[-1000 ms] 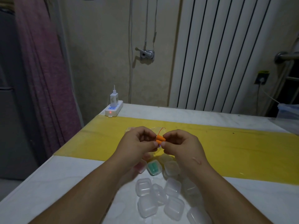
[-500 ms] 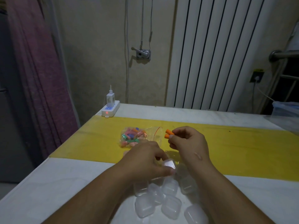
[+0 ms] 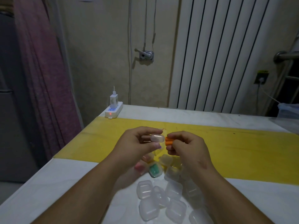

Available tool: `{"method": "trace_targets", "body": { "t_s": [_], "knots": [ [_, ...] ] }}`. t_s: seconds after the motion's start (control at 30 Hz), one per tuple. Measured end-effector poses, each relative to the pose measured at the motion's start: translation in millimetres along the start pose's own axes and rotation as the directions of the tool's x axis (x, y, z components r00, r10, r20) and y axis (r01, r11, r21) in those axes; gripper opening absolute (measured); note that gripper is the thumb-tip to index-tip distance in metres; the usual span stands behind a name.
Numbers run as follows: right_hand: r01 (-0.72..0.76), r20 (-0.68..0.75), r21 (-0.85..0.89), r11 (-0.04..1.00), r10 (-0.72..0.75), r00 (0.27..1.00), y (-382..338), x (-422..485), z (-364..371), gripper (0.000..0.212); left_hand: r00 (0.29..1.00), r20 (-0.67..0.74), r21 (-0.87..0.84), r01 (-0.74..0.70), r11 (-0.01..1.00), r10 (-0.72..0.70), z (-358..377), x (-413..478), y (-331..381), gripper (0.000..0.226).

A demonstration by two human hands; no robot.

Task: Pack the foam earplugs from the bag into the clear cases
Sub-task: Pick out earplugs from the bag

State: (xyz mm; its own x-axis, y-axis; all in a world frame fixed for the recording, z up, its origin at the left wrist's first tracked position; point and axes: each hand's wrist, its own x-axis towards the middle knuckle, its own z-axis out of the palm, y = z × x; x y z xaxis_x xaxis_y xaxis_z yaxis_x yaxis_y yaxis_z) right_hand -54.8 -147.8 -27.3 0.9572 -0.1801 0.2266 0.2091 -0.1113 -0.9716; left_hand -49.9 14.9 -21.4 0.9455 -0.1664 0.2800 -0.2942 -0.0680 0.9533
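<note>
Two orange earplugs (image 3: pixel 168 141) sit pinched side by side in my right hand (image 3: pixel 187 147), one stacked over the other, their long axes lying level and their free ends pointing toward nine o'clock, straight at the clear case (image 3: pixel 157 137). My left hand (image 3: pixel 139 143) has that case clamped between thumb and fingertips, its long side running roughly level too; whether its lid is open I cannot tell. Case and plugs are just beside each other, a thin gap between them, both held in the air above the yellow mat (image 3: pixel 226 147).

Half a second ago my left grip was low on the desk (image 3: pixel 48 188), picking this case out of the pile; now it is raised to meet the plugs, and the earplug bag that showed at eleven o'clock of my hands is hidden behind them.

Open room lies wide at three o'clock along the mat, and at nine o'clock out to the desk's left edge. At six o'clock the loose empty cases (image 3: pixel 160 201) crowd the white surface between my forearms, one green-filled case (image 3: pixel 155 170) among them. At eleven o'clock, well apart, a power strip (image 3: pixel 113 109) rests at the far edge.
</note>
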Motion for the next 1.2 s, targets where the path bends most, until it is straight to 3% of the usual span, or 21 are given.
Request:
{"method": "trace_targets", "body": {
  "t_s": [0.17, 0.27, 0.37, 0.43, 0.53, 0.7, 0.77, 0.97, 1.1, 1.2],
  "knots": [
    [-0.047, 0.064, 0.069, 0.997, 0.042, 0.997, -4.6, -2.3, 1.4, 0.024, 1.0, -0.009, 0.005, -0.013, 1.0, 0.013, -1.2, -0.6, 1.0, 0.039],
    [-0.063, 0.162, 0.037, 0.997, 0.056, 0.985, -4.0, -4.5, 1.5, 0.031, 0.999, -0.017, 0.012, -0.045, 0.999, 0.045, -0.8, -0.5, 0.4, 0.038],
    [-0.062, 0.224, 0.06, 0.996, 0.047, 0.973, -2.6, -5.1, 2.2, 0.013, 0.998, -0.012, 0.004, -0.058, 0.998, 0.058, -0.3, 0.0, 0.1, 0.043],
    [-0.04, 0.222, 0.074, 0.997, 0.022, 0.975, -1.6, -4.1, 2.1, 0.007, 0.998, -0.001, -0.029, -0.06, 0.998, 0.06, -0.6, 0.5, -0.4, 0.053],
    [0.016, 0.164, 0.032, 0.999, -0.021, 0.986, -1.2, -2.8, 1.6, 0.02, 0.998, 0.0, -0.045, -0.062, 0.997, 0.062, -3.6, 2.1, -2.6, 0.057],
    [0.076, 0.127, -0.03, 0.997, -0.071, 0.989, -2.1, -3.3, 0.2, 0.027, 0.999, -0.007, -0.019, -0.044, 0.999, 0.044, -2.7, -1.4, 1.9, 0.024],
    [0.092, 0.103, -0.037, 0.995, -0.087, 0.991, -1.6, -2.0, -0.6, 0.026, 0.999, -0.011, -0.032, -0.053, 0.998, 0.053, -1.3, -1.5, 2.6, 0.025],
    [-0.087, 0.089, 0.177, 0.98, 0.073, 0.993, -4.6, -0.2, 2.4, 0.037, 0.996, -0.031, -0.025, -0.082, 0.996, 0.081, -1.0, 0.3, 0.6, 0.036],
    [-0.152, 0.131, 0.195, 0.969, 0.128, 0.983, -5.8, -0.9, 3.2, 0.026, 0.993, -0.058, -0.05, -0.106, 0.993, 0.103, -1.6, 2.0, -0.4, 0.034],
    [-0.196, 0.184, 0.212, 0.957, 0.158, 0.97, -2.0, -1.3, 4.2, 0.033, 0.993, -0.053, -0.071, -0.106, 0.992, 0.103, -1.8, 2.7, -2.0, 0.035]
  ]
}}
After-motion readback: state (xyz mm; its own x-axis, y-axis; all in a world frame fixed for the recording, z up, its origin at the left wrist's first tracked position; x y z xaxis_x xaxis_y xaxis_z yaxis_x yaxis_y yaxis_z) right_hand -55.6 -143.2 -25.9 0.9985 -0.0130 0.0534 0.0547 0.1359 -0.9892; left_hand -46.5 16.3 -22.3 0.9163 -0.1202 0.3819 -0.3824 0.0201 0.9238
